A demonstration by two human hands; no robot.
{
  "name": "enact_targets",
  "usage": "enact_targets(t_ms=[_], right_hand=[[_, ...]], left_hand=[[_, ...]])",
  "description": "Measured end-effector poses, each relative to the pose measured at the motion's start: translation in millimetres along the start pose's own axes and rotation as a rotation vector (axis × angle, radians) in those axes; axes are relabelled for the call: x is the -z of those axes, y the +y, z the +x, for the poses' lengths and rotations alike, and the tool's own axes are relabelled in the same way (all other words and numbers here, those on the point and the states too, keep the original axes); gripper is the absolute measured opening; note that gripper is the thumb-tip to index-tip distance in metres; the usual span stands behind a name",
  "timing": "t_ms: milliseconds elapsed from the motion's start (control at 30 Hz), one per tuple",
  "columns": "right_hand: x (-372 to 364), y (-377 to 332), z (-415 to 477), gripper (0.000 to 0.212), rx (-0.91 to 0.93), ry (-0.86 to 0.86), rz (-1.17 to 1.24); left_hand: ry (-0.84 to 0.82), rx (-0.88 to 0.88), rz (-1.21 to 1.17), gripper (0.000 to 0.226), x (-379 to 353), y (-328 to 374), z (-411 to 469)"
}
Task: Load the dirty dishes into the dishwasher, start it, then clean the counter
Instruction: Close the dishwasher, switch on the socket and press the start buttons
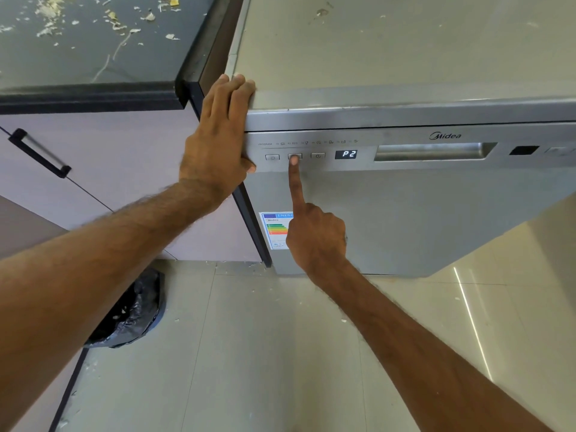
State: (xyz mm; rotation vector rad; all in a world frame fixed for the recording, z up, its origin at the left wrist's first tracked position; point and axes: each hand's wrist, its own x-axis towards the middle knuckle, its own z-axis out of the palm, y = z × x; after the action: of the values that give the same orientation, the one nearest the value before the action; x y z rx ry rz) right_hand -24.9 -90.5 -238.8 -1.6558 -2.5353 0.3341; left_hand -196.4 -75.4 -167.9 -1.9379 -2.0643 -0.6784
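Kitchen; dishwasher (pixel 420 219) upright, front seemingly camera-ward.

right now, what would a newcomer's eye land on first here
The right hand, its index finger pressing the middle button on the Midea dishwasher, beside the display reading P2. Then the left hand braced flat on its top corner, and food scraps strewn over the dark counter at upper left.

Pale mauve flat-front cabinet door (pixel 124 182) at left, with a black bar handle (pixel 39 152) tilted across it. Crumpled black plastic bin bag (pixel 131 310) on the floor, against the cabinet base. Glossy beige tiled floor (pixel 265 353), with white crumbs (pixel 237 265) scattered along the cabinet foot. Bright reflected light streak (pixel 473 325) on the tiles at right.
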Motion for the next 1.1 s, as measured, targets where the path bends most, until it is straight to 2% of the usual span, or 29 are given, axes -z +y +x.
enact_targets(t_ms=[167, 433, 600, 733, 833, 1000, 1100], right_hand=[[-5, 0, -15, 0.094, -0.003, 0.029, 0.135], [-43, 3, -80, 0.093, 0.107, -0.140, 0.056], [-41, 8, -82, 0.090, 0.142, -0.148, 0.088], [-34, 12, -73, 0.094, 0.118, -0.105, 0.073], [-26, 11, -61, 0.092, 0.123, -0.010, 0.045], [-14, 8, -29, 0.111, 0.098, 0.067, 0.010], [-6, 7, -13, 0.110, 0.065, 0.114, 0.014]], left_hand=[[-0.014, 0.008, 0.007, 0.096, 3, 1, 0], [-0.017, 0.016, -0.027, 0.095, 6, 7, -1], [-0.015, 0.023, -0.029, 0.093, 5, 7, -1], [-0.013, 0.024, -0.020, 0.095, 5, 7, -1], [-0.010, 0.028, -0.011, 0.097, 5, 6, -1], [-0.001, 0.017, -0.006, 0.097, 0, 2, 0], [0.004, 0.014, 0.001, 0.096, -3, 0, 0]])
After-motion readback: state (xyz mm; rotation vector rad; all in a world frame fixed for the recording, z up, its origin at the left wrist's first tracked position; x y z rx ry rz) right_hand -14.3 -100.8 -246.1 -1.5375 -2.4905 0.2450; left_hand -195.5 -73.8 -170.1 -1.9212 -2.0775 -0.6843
